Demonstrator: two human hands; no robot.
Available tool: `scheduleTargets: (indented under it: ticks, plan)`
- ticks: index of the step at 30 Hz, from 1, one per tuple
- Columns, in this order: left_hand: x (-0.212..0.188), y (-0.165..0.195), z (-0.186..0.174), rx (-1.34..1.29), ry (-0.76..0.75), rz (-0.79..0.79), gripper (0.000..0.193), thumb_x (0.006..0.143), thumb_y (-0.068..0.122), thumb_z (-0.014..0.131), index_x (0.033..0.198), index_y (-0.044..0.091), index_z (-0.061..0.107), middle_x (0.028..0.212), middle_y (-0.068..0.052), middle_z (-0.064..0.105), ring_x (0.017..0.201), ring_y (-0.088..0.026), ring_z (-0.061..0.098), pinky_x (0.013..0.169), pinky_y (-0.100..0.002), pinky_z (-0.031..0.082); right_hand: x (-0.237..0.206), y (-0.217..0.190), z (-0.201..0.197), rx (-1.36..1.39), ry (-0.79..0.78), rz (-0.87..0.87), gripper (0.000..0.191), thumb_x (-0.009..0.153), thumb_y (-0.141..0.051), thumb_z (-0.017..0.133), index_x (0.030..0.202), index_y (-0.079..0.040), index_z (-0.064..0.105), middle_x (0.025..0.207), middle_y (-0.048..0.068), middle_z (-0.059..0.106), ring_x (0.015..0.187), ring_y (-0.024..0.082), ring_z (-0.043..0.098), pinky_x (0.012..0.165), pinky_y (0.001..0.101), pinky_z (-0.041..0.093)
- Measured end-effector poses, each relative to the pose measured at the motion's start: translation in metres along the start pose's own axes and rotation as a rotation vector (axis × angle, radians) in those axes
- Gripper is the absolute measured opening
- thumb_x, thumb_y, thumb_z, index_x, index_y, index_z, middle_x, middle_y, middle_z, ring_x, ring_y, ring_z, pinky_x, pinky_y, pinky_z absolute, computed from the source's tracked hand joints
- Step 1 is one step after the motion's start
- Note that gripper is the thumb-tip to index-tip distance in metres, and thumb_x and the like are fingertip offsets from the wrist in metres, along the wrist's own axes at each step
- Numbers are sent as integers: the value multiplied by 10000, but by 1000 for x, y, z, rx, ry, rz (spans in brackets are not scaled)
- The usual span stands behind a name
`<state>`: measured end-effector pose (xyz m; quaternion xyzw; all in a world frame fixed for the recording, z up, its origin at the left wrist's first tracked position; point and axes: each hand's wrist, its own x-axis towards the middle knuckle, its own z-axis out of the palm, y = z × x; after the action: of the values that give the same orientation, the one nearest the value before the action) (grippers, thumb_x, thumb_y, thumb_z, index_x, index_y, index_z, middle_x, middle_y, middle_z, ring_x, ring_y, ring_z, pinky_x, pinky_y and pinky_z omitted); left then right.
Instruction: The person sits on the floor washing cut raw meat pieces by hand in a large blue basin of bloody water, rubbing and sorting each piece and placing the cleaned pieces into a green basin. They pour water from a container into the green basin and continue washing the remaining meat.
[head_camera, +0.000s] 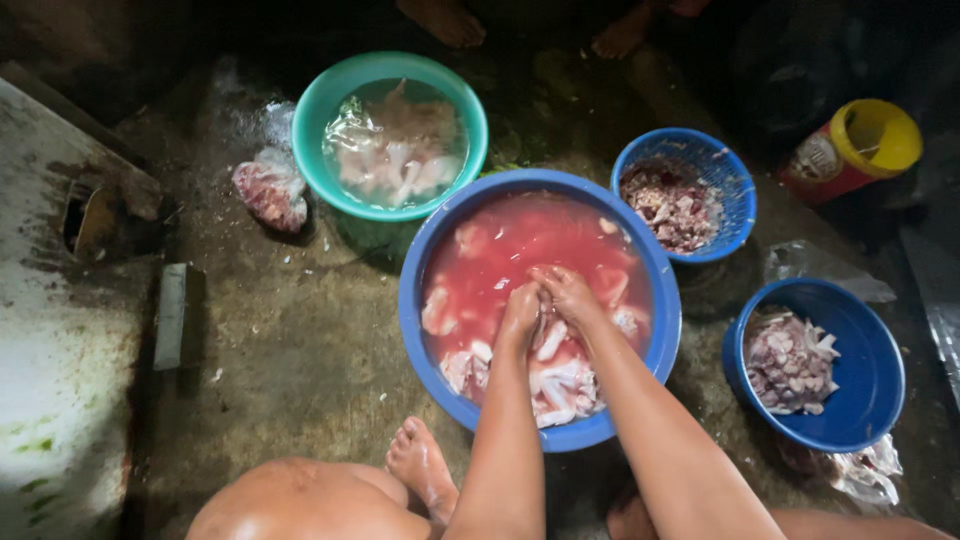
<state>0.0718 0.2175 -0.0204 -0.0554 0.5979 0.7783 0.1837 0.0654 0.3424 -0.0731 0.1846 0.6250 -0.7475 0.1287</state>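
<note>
Two hands meet in big blue basin (420, 330) of red water: left hand (520, 312) and right hand (567, 292), fingers curled together on pale meat piece (548, 340), partly submerged. Green basin (330, 110) of meat behind; two smaller blue bowls (735, 180) right, on floor.
</note>
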Motion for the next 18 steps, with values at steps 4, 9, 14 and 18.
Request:
scheduleTargets:
  ticks: [4,9,14,18]
  plan:
    - [-4,5,-1,-128,-57,-168,450,1046,370,491,717,77,585,602,-39,546,449,-117,470,425,-322,349,-1,-4,-7,135,139,185,245,1029,-285,557,1112,-88,676,794,25,671,601,137,606,499,302,521]
    - [-6,10,0,-405,-163,-351,448,1078,401,474,753,134,630,563,33,483,390,-81,381,367,-283,284,-12,-8,-19,250,-70,179,298,1022,-390,597,1068,-97,632,885,47,688,696,164,655,626,332,586]
    - [-7,3,0,11,-41,-205,475,1032,354,415,776,29,647,577,-80,577,431,-175,522,410,-366,403,-16,-7,-16,-52,-137,2,379,951,-271,673,1293,-110,697,970,-35,683,816,68,617,696,243,539]
    - [-7,1,-1,-21,-12,-280,458,1032,352,438,772,29,633,575,-74,552,431,-181,490,408,-368,375,-7,-1,-11,-46,24,58,327,954,-306,679,1197,-89,695,917,-6,694,771,101,627,675,267,535]
